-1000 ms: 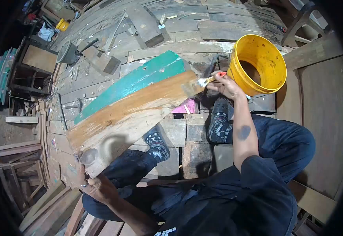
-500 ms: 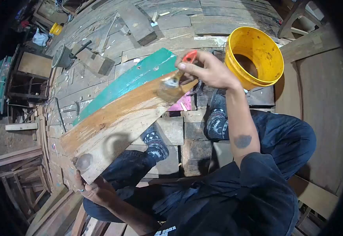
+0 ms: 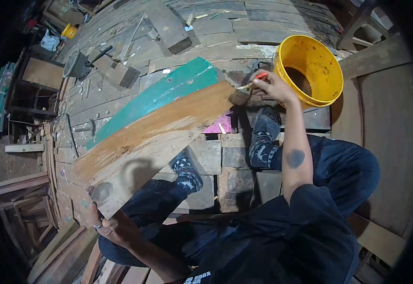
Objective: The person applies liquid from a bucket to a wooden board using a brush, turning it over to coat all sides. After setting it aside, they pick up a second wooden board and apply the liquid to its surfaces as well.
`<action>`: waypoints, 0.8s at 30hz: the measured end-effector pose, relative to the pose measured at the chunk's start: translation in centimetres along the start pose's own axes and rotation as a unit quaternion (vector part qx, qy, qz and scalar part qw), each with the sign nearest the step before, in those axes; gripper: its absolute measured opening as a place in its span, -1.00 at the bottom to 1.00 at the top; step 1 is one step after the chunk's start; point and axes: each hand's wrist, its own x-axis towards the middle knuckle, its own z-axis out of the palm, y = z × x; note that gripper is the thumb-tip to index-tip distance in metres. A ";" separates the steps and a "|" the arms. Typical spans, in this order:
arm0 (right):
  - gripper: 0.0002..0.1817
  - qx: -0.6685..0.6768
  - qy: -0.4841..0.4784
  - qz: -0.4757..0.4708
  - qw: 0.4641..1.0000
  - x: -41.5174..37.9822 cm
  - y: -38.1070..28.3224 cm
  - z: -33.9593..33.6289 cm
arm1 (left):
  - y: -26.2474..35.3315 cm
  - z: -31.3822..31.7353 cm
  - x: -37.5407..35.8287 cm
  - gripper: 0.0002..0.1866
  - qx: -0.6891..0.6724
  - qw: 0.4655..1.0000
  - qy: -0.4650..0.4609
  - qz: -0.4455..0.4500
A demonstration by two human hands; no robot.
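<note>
The left hand grips the plank at lower left, steadying its slant, while the right hand pinches a brush at its far end — beside the bucket.

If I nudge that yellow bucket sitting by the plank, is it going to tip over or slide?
The yellow bucket looks like thin plastic with little inside, so it is probably light and would slide rather than resist. It already appears to lean on the uneven floor planks, so a push near its rim might tip it. The right hand with the brush is right beside it.
</note>
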 end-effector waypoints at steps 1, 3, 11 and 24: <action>-0.75 -0.101 0.043 0.000 0.994 0.1 -0.2 0.5 | 0.2 0.2 0.0 -0.19 0.001 1.000 0.012 -0.008; -0.78 -0.213 0.131 -0.033 0.968 0.7 0.3 2.1 | 0.4 0.2 -0.1 -0.18 0.004 1.000 0.019 -0.021; -0.69 -0.114 0.283 0.002 0.952 2.6 2.8 5.8 | 0.9 1.0 0.4 -0.22 -0.040 0.999 -0.002 -0.013; -0.70 -0.224 0.125 -0.113 0.960 0.1 -6.1 10.0 | -0.7 -0.8 0.2 -0.31 -0.112 0.994 -0.017 -0.004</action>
